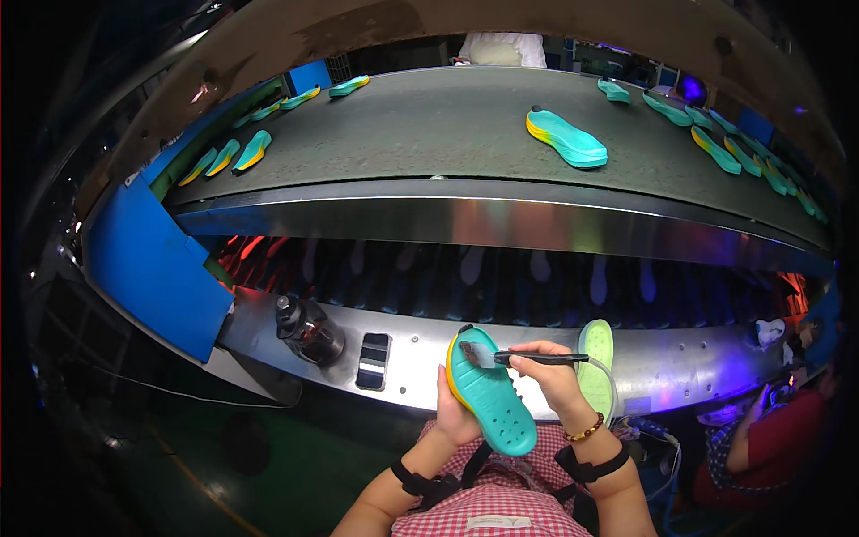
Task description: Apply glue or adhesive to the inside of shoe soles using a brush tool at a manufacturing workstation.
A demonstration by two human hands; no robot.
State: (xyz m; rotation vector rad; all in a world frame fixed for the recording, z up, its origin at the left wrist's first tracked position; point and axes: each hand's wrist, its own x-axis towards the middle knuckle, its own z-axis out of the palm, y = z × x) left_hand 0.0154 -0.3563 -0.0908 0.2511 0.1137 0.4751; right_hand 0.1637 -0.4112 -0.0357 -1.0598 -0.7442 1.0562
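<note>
My left hand [457, 413] grips a turquoise shoe sole [495, 402] with a yellow edge by its left side, tilted with its black-tipped end away from me. Holes dot the end nearer my body. Pinched in the fingers of my right hand [548, 373] is a black-handled brush [537, 358]; its pale bristles lie against the sole's surface toward the far end. A thin clear tube curves down from the handle's right end. Just right of my right hand, a light green sole [596, 370] lies on the metal ledge [662, 367], partly hidden behind the hand and handle.
A dark bottle [309, 330] stands on the ledge at left, beside a rectangular slot [373, 362]. Beyond, a conveyor belt [429, 134] carries several turquoise soles, one [566, 139] fairly close. A metal beam [483, 219] crosses between. At right sits a person in a red sleeve [787, 432].
</note>
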